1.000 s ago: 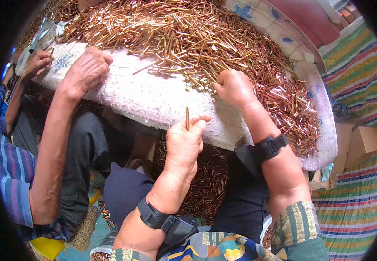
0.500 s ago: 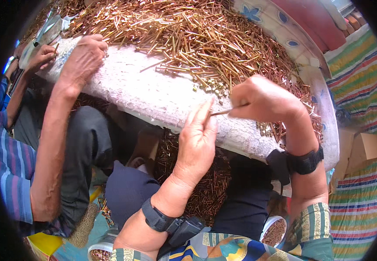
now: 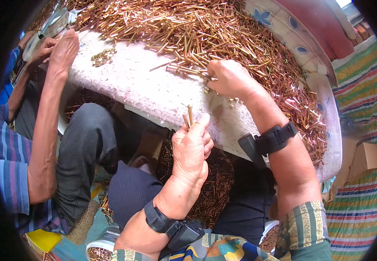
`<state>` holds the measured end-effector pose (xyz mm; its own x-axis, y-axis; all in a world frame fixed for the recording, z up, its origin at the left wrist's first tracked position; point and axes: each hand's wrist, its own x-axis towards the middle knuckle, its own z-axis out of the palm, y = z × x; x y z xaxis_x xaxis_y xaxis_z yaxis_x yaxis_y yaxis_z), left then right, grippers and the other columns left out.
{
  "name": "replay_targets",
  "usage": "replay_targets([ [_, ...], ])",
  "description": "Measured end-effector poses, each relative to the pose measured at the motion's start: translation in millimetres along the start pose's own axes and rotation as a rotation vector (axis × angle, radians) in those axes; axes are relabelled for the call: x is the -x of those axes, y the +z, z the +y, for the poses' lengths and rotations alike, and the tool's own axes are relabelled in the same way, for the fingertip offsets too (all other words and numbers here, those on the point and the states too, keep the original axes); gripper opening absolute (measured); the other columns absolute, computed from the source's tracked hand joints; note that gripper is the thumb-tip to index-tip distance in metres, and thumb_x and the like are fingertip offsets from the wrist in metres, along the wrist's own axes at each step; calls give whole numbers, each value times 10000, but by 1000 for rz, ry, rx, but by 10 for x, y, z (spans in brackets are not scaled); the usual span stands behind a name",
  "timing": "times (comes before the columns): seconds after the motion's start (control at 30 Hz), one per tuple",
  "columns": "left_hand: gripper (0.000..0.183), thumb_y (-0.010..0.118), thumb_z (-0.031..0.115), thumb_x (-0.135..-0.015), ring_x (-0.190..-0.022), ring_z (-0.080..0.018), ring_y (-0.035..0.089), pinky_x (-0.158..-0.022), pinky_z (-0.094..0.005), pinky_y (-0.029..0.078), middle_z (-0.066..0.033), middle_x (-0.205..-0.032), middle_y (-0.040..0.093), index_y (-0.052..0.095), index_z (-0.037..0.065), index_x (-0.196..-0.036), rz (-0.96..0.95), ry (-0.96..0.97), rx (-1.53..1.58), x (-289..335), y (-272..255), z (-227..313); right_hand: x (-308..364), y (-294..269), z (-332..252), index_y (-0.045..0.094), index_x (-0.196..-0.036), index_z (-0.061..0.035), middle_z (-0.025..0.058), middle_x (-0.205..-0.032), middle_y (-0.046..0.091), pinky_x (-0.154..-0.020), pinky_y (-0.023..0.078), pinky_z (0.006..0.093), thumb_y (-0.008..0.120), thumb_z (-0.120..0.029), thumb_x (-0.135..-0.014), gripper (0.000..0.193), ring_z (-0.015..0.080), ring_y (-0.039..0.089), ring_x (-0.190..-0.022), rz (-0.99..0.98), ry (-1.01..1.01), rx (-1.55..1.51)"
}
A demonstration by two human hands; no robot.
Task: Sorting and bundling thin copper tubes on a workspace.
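Upright in my left hand [image 3: 191,145] are a couple of thin brass-coloured metal rods [image 3: 190,115], held between thumb and curled fingers in front of the pale padded surface's near edge. My right hand [image 3: 229,78] is at the near edge of a big heap of similar rods [image 3: 223,35]. Its fingers are bent down, and what they grip is hidden. Several rods [image 3: 184,69] lie just left of those fingertips. Small pale yellowish metal bits [image 3: 234,102] are scattered under and beside this hand.
The pale padded surface [image 3: 132,74] carries the heap. At left, a co-worker's hands [image 3: 62,48] are near a small pile of yellowish bits [image 3: 103,57]. More rods [image 3: 210,187] fill a space below, between my knees. A white bucket [image 3: 101,245] stands lower left, cardboard [image 3: 366,156] at right.
My hands have moved apart: the right went up and left to the heap's edge, the left drew down slightly and closed around rods. The co-worker's nearer hand moved left, uncovering the yellowish bits.
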<state>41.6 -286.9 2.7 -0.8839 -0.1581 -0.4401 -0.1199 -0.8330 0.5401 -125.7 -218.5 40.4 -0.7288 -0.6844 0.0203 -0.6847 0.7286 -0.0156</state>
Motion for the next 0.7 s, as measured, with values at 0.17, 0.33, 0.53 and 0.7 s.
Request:
replay_targets([
  [0.17, 356, 474, 285, -890, -433, -84, 346, -416, -217, 266, 27, -519, 347, 375, 125, -589, -5, 18, 119, -27, 11, -63, 6, -38, -23, 593, -789, -35, 162, -776, 596, -682, 462, 416, 570, -122, -648, 167, 336, 580, -787, -97, -20, 127],
  [0.33, 344, 422, 307, -911, -491, -125, 506, -445, -211, 378, -49, -614, 545, 530, 53, -707, 45, -7, -6, -6, -9, -30, 47, -5, -15, 618, -794, -74, 116, -820, 583, -706, 464, 398, 552, -85, -650, 159, 314, 568, -822, -83, -20, 134],
  [0.53, 372, 400, 293, -919, -631, -171, 615, -554, -217, 498, -146, -815, 626, 527, -41, -1023, -46, -39, -15, -23, -35, 2, 250, -120, 218, 634, -806, -62, 107, -793, 551, -676, 454, 377, 538, -33, -641, 194, 298, 563, -783, 132, -180, 29],
  [0.7, 393, 412, 286, -916, -733, -233, 636, -619, -258, 527, -196, -907, 614, 494, -76, -1046, -131, -102, 24, -41, -20, -6, 533, -171, 256, 617, -798, -37, 112, -775, 541, -634, 448, 364, 524, -9, -672, 159, 294, 556, -731, 206, -292, 18],
])
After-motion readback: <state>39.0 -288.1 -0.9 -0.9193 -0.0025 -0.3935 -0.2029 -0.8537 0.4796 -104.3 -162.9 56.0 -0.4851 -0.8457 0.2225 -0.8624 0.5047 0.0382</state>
